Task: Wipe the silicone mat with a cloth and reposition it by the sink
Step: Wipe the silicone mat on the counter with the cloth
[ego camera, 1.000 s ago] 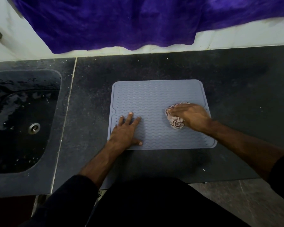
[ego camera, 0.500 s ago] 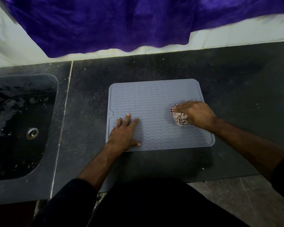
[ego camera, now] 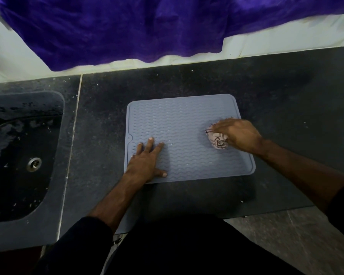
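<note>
A grey-blue silicone mat (ego camera: 183,124) with a wavy ribbed surface lies flat on the dark stone counter (ego camera: 286,92), right of the sink. My left hand (ego camera: 147,161) presses flat on the mat's near-left part, fingers spread. My right hand (ego camera: 238,133) is closed on a bunched pale patterned cloth (ego camera: 216,139) pressed against the mat's right side.
A dark wet sink (ego camera: 18,155) with a metal drain (ego camera: 34,163) is set into the counter at left. A purple fabric (ego camera: 127,26) hangs over the white wall behind the counter. The counter's front edge runs just below the mat, with tiled floor (ego camera: 286,245) at right.
My right hand has slid the cloth a little to the right across the mat. My left hand stays pressed on the same spot.
</note>
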`<action>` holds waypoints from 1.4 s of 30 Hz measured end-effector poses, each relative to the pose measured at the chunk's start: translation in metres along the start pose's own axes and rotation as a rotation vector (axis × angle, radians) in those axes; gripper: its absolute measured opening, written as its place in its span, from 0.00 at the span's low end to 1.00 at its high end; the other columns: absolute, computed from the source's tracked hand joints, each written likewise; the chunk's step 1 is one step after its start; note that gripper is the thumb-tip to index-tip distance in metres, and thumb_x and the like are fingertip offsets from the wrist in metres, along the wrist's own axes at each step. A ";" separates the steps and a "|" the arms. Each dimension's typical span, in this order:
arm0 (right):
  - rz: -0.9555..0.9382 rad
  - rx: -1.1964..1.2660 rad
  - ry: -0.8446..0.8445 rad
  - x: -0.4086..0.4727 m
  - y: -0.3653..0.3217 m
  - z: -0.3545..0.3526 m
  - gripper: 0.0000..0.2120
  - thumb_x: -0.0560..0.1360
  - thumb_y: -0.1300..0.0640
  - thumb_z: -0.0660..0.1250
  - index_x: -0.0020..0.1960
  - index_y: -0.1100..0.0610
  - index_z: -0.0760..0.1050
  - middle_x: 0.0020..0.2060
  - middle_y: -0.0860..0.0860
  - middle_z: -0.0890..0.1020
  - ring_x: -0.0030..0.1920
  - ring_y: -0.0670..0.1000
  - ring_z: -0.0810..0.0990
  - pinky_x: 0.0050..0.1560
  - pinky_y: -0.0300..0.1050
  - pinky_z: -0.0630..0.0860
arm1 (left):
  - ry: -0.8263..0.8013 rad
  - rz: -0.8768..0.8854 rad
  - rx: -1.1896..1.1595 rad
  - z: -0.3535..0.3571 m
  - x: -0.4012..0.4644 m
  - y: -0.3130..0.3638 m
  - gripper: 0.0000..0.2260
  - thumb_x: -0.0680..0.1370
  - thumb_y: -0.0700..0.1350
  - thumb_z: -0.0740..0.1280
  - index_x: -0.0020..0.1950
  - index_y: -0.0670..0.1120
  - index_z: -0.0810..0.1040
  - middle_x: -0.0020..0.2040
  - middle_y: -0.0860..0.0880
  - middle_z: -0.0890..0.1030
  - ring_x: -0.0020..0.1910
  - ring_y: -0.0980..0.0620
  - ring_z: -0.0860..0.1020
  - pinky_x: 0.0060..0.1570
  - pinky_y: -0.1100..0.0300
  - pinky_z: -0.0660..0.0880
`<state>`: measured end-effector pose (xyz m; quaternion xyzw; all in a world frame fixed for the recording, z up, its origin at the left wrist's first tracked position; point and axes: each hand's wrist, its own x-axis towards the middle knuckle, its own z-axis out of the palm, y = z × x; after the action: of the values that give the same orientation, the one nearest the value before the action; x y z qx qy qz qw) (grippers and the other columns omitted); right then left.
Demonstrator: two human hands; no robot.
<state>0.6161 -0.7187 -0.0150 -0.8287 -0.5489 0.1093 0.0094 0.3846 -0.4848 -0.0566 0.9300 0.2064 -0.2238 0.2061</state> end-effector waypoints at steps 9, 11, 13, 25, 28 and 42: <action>0.055 0.030 -0.037 -0.019 0.018 0.002 0.23 0.74 0.51 0.69 0.68 0.52 0.72 0.67 0.53 0.75 0.68 0.54 0.71 0.69 0.51 0.65 | 0.002 -0.016 0.006 0.001 0.001 -0.001 0.49 0.69 0.59 0.74 0.78 0.59 0.43 0.79 0.51 0.38 0.77 0.41 0.39 0.73 0.38 0.52; 0.101 0.013 -0.057 -0.023 0.028 -0.002 0.22 0.73 0.52 0.69 0.66 0.53 0.73 0.65 0.54 0.77 0.66 0.55 0.73 0.67 0.52 0.68 | 0.003 -0.016 0.015 0.001 0.001 0.001 0.49 0.69 0.59 0.74 0.78 0.59 0.43 0.79 0.51 0.38 0.77 0.41 0.40 0.72 0.38 0.52; 0.116 0.029 -0.032 -0.022 0.030 -0.003 0.22 0.73 0.52 0.70 0.66 0.54 0.74 0.64 0.54 0.77 0.66 0.55 0.73 0.66 0.53 0.69 | 0.002 -0.011 0.015 0.000 0.001 0.001 0.49 0.69 0.59 0.74 0.78 0.59 0.43 0.79 0.51 0.38 0.77 0.41 0.40 0.72 0.38 0.52; 0.241 0.063 -0.063 -0.039 0.041 -0.003 0.24 0.74 0.49 0.67 0.69 0.52 0.71 0.66 0.54 0.75 0.66 0.56 0.73 0.67 0.52 0.69 | -0.017 -0.004 -0.014 -0.005 -0.003 0.004 0.48 0.70 0.58 0.74 0.79 0.58 0.43 0.79 0.50 0.38 0.77 0.41 0.39 0.73 0.37 0.51; 0.180 0.080 0.000 -0.030 0.029 -0.003 0.24 0.74 0.50 0.69 0.68 0.53 0.71 0.66 0.54 0.75 0.66 0.55 0.73 0.66 0.53 0.70 | -0.017 -0.001 -0.013 -0.005 -0.004 0.003 0.49 0.70 0.57 0.74 0.79 0.57 0.43 0.79 0.50 0.38 0.77 0.41 0.39 0.73 0.37 0.51; 0.027 0.145 0.080 -0.024 -0.002 0.007 0.24 0.72 0.52 0.71 0.67 0.53 0.73 0.66 0.52 0.76 0.67 0.53 0.72 0.69 0.51 0.67 | -0.012 -0.001 0.009 -0.001 0.001 0.001 0.49 0.69 0.59 0.74 0.78 0.58 0.43 0.79 0.50 0.38 0.77 0.40 0.40 0.71 0.36 0.52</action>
<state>0.6039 -0.7408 -0.0170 -0.8368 -0.5275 0.1156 0.0900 0.3865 -0.4846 -0.0563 0.9293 0.2047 -0.2307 0.2031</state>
